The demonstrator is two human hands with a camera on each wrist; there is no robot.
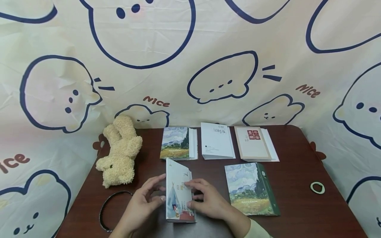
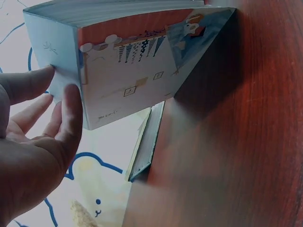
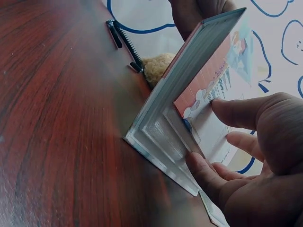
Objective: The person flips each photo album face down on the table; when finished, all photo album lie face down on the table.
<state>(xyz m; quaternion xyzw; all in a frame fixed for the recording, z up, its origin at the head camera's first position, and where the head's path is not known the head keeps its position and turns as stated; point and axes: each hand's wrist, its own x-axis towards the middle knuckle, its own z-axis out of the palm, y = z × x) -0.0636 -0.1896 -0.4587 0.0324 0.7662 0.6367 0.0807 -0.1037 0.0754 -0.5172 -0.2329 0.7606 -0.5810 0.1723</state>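
Observation:
A small photo album [image 1: 180, 195], its white cover printed with a blue tent, stands tilted at the front middle of the table. My left hand [image 1: 143, 201] touches its pale spine [image 2: 59, 71] with thumb and fingertips. The right hand [image 1: 208, 198] pinches the cover's free side, thumb on the printed face and fingers at the edge. In the right wrist view, clear page sleeves [image 3: 165, 132] fan apart inside the album. To the right lies another photo album [image 1: 247, 188] with a painted landscape and a green spine.
Behind stand a landscape album [image 1: 175, 142], a white album [image 1: 216, 142] and a beige one with red characters [image 1: 251, 143]. At left are a plush toy [image 1: 122, 155] and a thin black headband [image 1: 102, 211]. A pale green ring [image 1: 317, 187] lies far right.

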